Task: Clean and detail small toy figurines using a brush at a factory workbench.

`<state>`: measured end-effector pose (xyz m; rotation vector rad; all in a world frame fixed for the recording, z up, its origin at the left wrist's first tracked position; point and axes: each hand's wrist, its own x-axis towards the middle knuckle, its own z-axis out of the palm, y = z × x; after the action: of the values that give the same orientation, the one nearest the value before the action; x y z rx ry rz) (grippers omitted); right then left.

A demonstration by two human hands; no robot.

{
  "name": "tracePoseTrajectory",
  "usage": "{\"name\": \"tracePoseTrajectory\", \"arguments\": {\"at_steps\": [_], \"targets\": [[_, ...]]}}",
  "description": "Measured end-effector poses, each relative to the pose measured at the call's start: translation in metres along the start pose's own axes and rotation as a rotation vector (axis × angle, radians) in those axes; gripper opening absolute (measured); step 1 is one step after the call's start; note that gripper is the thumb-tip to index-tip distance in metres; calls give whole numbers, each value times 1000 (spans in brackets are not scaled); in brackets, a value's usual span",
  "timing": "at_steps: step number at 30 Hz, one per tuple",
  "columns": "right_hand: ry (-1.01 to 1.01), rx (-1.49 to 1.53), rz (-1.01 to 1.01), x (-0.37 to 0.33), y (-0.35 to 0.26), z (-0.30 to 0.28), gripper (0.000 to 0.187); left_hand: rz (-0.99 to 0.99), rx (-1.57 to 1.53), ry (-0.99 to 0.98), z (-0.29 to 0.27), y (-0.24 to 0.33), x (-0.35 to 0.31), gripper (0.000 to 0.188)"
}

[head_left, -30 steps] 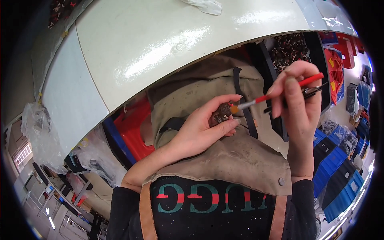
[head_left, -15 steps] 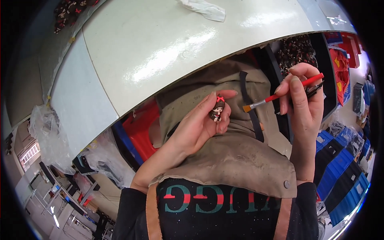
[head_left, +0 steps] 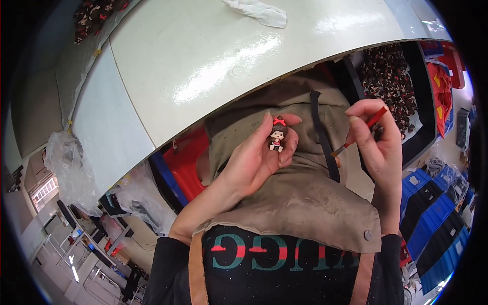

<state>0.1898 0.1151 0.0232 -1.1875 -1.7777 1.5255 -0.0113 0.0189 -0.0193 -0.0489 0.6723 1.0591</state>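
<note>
Over my lap, my left hand [head_left: 258, 160] is closed around a small figurine [head_left: 277, 140], held between thumb and fingers. It has dark brown curly hair, a red bow on top, a pale face, and its front is turned up toward me. To the right, my right hand [head_left: 377, 145] grips a small paintbrush [head_left: 376, 117] with a red handle. The brush slants down to the left, its tip apart from the figurine and over the apron. Something dark shows behind the brush among my right fingers, too hidden to name.
A glossy pale table [head_left: 203, 61] curves ahead, with a crumpled white cloth [head_left: 259, 12] on it. A black tray [head_left: 422, 91] at the right holds many similar figurines [head_left: 386, 81]. Blue crates [head_left: 439, 198] stand farther right, and a red bin [head_left: 185, 162] and plastic bags [head_left: 71, 168] lie left.
My right hand has turned and lowered slightly, swinging the brush tip downward. The figurine has rotated in my left hand to face me more squarely. More of the figurine tray shows.
</note>
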Motion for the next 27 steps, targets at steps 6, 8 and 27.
{"name": "tracePoseTrajectory", "arguments": {"at_steps": [6, 8, 27], "targets": [[-114, -61, 9, -2, 0, 6, 10, 31, -86, 107, 11, 1, 0, 41], [-158, -7, 86, -3, -1, 13, 9, 43, -113, 88, 8, 0, 0, 41], [-221, -127, -85, 2, 7, 41, 16, 66, -177, 24, 16, 0, 1, 44]]}}
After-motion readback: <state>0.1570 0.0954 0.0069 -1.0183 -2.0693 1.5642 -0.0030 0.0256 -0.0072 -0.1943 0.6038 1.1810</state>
